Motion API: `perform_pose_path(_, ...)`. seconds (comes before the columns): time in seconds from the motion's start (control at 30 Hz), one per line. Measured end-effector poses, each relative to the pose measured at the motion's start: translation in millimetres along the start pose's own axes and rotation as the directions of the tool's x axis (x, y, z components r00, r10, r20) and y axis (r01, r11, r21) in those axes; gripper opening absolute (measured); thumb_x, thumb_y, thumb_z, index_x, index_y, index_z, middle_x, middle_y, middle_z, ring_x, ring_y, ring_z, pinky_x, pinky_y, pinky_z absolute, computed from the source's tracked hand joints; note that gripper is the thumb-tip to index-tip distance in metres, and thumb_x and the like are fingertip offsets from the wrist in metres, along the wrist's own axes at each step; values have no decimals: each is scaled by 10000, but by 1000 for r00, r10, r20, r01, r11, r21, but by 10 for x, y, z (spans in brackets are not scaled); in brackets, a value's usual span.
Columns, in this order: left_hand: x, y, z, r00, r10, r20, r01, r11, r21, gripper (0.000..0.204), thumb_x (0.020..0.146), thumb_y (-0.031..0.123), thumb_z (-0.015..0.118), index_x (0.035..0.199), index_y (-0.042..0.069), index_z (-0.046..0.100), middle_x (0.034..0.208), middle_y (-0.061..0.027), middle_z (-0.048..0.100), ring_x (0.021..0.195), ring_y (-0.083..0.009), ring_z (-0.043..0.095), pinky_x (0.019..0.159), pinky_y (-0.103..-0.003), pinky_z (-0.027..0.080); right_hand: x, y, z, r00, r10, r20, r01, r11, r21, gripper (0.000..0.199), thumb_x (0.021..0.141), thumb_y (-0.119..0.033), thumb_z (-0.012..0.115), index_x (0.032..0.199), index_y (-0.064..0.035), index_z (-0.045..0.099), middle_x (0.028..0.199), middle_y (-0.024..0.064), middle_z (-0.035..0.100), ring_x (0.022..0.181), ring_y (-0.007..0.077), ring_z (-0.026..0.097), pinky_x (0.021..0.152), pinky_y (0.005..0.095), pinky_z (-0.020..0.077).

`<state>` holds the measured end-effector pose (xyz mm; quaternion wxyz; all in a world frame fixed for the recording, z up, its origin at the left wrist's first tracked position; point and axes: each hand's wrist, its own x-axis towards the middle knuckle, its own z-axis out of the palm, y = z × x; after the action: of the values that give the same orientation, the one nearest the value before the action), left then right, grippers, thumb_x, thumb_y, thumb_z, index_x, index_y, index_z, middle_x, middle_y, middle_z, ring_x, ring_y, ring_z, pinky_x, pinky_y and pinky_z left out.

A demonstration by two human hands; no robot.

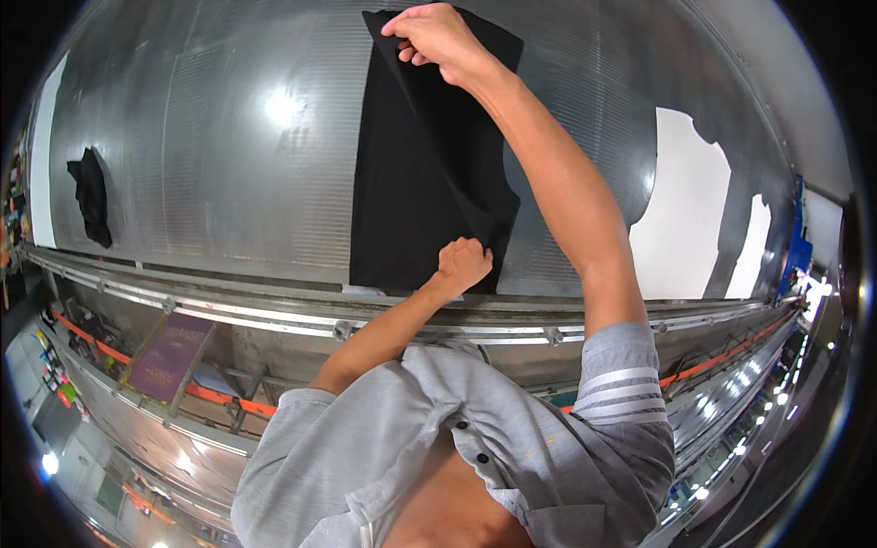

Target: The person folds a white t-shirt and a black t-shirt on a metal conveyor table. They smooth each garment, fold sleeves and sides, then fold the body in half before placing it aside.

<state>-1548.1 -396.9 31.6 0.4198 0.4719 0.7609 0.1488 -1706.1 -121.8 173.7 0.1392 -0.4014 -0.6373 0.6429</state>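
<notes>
A black cut fabric piece (402,173) lies on the shiny grey ribbed tabletop, with a diagonal fold running across it from far left to near right. At its far end my right hand (438,41) pinches the cloth near the far left corner, thumb and index finger together. Closer to me, my left hand (464,264) is closed at the near edge, with its fingers curled down on the black cloth. The exact grip of the left fingertips is hidden behind the hand.
On the grey table (247,183), a crumpled black cloth (91,196) lies at the left. A white cut piece (685,205) and a narrower white piece (751,247) lie to the right. A metal rail (265,321) runs along the near edge, and a purple framed panel (171,356) sits below it.
</notes>
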Motion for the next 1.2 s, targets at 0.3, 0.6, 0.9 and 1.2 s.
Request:
perform_pose_path(0.3, -1202, -1714, -1126, 936, -342, -88, 262, 840, -476, 193, 792, 121, 750, 794, -35, 635, 587, -143, 569, 543, -193, 552, 560, -348, 462, 233, 504, 43, 904, -343, 254, 375, 356, -856, 203, 827, -31, 596, 1000, -21, 702, 992, 117, 652, 942, 298, 649, 850, 394, 516)
perform_pose_path(0.6, -1382, -2478, -2222, 719, -601, -348, 14, 514, -858, 106, 958, 78, 656, 975, -24, 636, 801, 23, 583, 745, -56, 510, 674, -215, 426, 1142, -155, 709, 906, -375, 197, 410, 665, -624, 214, 821, -205, 747, 887, -3, 719, 783, 62, 702, 731, 119, 618, 681, 304, 502)
perform_pose_path(0.9, -1325, -2898, -2901, 575, -667, -473, 18, 588, -808, 154, 920, 80, 722, 963, -65, 694, 829, -3, 642, 745, -60, 532, 661, -222, 432, 1899, -613, 1453, 899, -299, 322, 429, 755, -496, 184, 860, -176, 714, 878, 7, 714, 766, 14, 678, 718, 90, 592, 671, 284, 491)
perform_pose_path(1.2, -1284, -3232, -2897, 500, -666, -554, 270, 728, -631, 148, 904, 90, 735, 915, -54, 703, 774, -17, 599, 682, -86, 473, 597, -258, 372, 2322, -541, 1720, 861, -234, 451, 467, 716, -519, 238, 883, -236, 714, 848, -1, 707, 709, 10, 646, 694, 85, 579, 650, 284, 476)
